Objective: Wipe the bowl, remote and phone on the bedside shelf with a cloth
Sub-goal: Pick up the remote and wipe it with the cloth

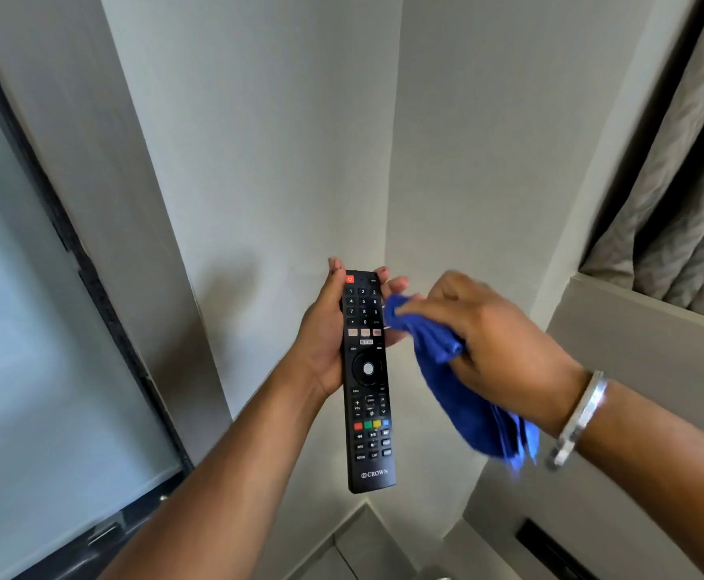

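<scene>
Pale grey ledge [635, 305] at right edge beneath curtain folds [685, 203], its top surface hidden from this angle, bedside shelf itself not identifiable, remote and cloth carried in hands, resting on no surface.

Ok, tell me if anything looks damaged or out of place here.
Nothing stands out. The left hand holds the remote upright, buttons facing the camera and intact; the right hand holds the blue cloth beside it.

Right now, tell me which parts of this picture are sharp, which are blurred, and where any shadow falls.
Head view: the remote is sharp, its button labels readable; the right hand and blue cloth are motion-blurred; a soft shadow falls on the wall left of the left hand; wide-angle distortion slants the wall edges.
</scene>
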`<action>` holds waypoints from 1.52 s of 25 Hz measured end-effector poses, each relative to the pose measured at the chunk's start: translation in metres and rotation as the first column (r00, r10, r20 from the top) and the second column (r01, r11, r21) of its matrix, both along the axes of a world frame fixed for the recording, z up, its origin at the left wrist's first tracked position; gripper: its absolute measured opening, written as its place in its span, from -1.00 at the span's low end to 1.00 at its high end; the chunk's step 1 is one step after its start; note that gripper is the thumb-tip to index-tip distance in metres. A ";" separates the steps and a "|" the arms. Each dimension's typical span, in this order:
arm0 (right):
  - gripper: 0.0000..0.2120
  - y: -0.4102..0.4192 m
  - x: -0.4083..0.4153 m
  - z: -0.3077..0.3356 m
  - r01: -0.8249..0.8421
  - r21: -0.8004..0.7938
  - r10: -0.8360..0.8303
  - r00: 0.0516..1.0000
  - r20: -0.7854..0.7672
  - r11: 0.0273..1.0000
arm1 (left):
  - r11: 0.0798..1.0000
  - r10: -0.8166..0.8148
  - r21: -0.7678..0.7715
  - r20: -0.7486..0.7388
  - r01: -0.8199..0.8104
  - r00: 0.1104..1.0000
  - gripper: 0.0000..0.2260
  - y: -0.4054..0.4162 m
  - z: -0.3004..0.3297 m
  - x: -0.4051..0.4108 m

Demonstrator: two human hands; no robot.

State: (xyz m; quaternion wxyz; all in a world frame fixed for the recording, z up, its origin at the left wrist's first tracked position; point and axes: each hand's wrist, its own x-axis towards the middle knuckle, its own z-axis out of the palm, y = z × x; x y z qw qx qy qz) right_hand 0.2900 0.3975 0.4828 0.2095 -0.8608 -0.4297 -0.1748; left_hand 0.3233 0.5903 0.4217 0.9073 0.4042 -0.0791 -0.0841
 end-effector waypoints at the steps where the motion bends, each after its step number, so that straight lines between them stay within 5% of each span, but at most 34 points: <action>1: -0.63 0.004 0.003 0.004 0.038 0.058 -0.041 0.998 0.048 0.998 | 1.000 0.002 -0.002 -0.006 -0.002 1.000 -0.42 -0.002 0.002 -0.002; 5: -0.66 0.026 -0.003 -0.009 0.092 0.007 -0.092 0.994 0.061 0.996 | 0.996 -0.067 -0.058 -0.014 0.066 0.998 -0.45 -0.014 0.014 -0.006; 10: -0.60 0.020 -0.012 -0.022 -0.054 -0.090 0.058 0.998 0.040 0.995 | 0.999 -0.036 -0.006 0.006 0.036 0.999 -0.45 -0.012 0.014 -0.003; 19: -0.70 -0.009 -0.008 -0.025 0.134 -0.278 -0.095 0.984 0.149 0.951 | 0.995 -0.102 -0.014 0.018 0.102 0.995 -0.43 -0.008 0.012 -0.006; 27: -0.64 0.023 -0.002 0.005 0.166 0.141 -0.193 0.959 0.207 0.976 | 0.990 -0.053 0.134 0.054 0.045 0.997 -0.39 -0.016 0.018 -0.008; 31: -0.64 0.042 -0.016 -0.014 0.060 0.011 -0.061 0.994 0.090 0.998 | 0.993 -0.077 -0.088 0.044 0.081 0.996 -0.41 -0.014 0.027 0.001; 35: -0.54 0.015 -0.022 -0.025 -0.156 -0.164 0.152 0.988 -0.035 0.974 | 0.983 -0.118 -0.138 0.008 0.118 0.993 -0.41 -0.006 0.015 0.003; 38: -0.56 -0.013 -0.016 -0.021 -0.109 -0.273 0.116 0.993 0.010 0.956 | 0.979 -0.106 -0.179 -0.016 0.101 0.994 -0.42 0.004 0.009 0.004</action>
